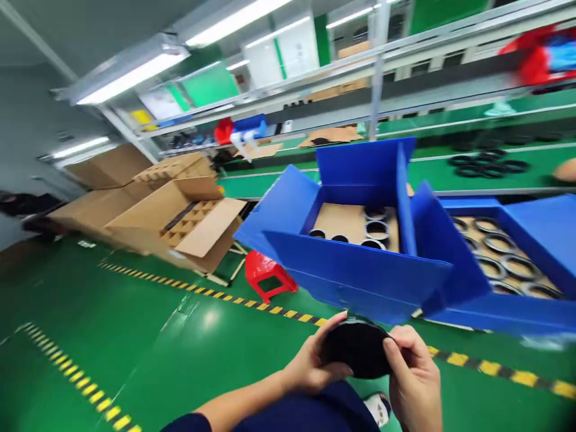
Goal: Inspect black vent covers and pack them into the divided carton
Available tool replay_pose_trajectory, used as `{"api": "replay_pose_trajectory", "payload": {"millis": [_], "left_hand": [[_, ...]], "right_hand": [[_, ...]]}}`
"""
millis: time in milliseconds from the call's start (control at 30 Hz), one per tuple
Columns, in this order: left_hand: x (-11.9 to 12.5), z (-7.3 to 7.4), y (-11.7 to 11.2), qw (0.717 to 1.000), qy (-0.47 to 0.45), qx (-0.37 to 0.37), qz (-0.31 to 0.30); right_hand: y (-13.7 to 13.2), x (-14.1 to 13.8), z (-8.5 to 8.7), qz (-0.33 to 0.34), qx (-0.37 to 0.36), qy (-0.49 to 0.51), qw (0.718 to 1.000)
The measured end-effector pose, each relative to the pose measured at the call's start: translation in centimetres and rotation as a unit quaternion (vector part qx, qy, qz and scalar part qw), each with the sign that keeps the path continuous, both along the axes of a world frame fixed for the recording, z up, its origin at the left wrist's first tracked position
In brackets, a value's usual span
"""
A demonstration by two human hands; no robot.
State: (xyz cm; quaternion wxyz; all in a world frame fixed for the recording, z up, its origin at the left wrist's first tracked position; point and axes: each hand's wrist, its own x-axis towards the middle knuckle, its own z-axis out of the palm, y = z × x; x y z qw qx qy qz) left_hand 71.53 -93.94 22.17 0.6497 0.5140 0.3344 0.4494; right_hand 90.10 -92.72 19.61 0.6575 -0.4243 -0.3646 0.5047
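Observation:
A black round disc-like part (357, 349) is held between my two hands, low in the head view over the floor. My left hand (317, 357) wraps around its left edge, with the thumb across the near face. At the right edge, my right hand (413, 366) pinches the rim between thumb and fingers. The underside of the part is hidden. Just beyond my hands stands a blue box (355, 270) with its flaps up; several black and silver rings (377, 229) lie on cardboard inside it.
To the right, a second blue box (499, 312) holds several rings (519, 267). A green conveyor (517, 123) with black rings (488, 163) runs behind. A red stool (267, 276) and open cardboard boxes (180, 225) stand to the left. Yellow-black tape (216, 295) crosses the floor.

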Motion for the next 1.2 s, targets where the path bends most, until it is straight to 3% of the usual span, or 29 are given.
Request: {"api": "replay_pose_trajectory", "payload": {"millis": [100, 200, 300, 433, 567, 733, 867, 1000, 1100, 1200], "left_hand": [[-6.7, -1.0, -1.9, 0.997, -0.031, 0.013, 0.073], [-14.7, -1.5, -3.8, 0.988, -0.021, 0.014, 0.152], [-23.3, -1.8, -5.4, 0.964, -0.004, -0.020, 0.265], [-33.5, -2.3, -7.1, 0.925, -0.050, -0.090, 0.365], [-40.5, -3.4, -8.5, 0.893, -0.099, -0.144, 0.415], [-46.3, -5.0, -8.9, 0.851, -0.085, -0.173, 0.489], [-50.6, -6.3, -7.9, 0.813, -0.059, -0.179, 0.551], [-55.8, -6.8, -5.0, 0.782, -0.030, -0.178, 0.597], [-60.7, -5.8, -1.3, 0.778, -0.032, -0.176, 0.602], [-65.7, -3.6, 3.1, 0.792, -0.030, -0.168, 0.586]], "right_hand": [[0.3, -7.4, 0.9, 0.037, 0.042, -0.023, 0.998], [1.2, -17.2, 1.7, 0.080, 0.038, -0.035, 0.995], [2.7, -28.1, 1.6, 0.170, -0.074, 0.027, 0.982], [3.3, -40.5, 1.1, 0.277, -0.208, 0.124, 0.930], [2.8, -48.2, 0.5, 0.347, -0.251, 0.104, 0.897], [4.3, -55.4, -1.4, 0.400, -0.284, 0.071, 0.868], [6.8, -61.7, -3.1, 0.460, -0.293, 0.066, 0.836], [10.5, -68.5, -3.6, 0.541, -0.295, 0.083, 0.783], [14.1, -73.6, -3.0, 0.557, -0.280, 0.101, 0.775], [18.0, -78.1, -2.2, 0.549, -0.263, 0.109, 0.786]]}}
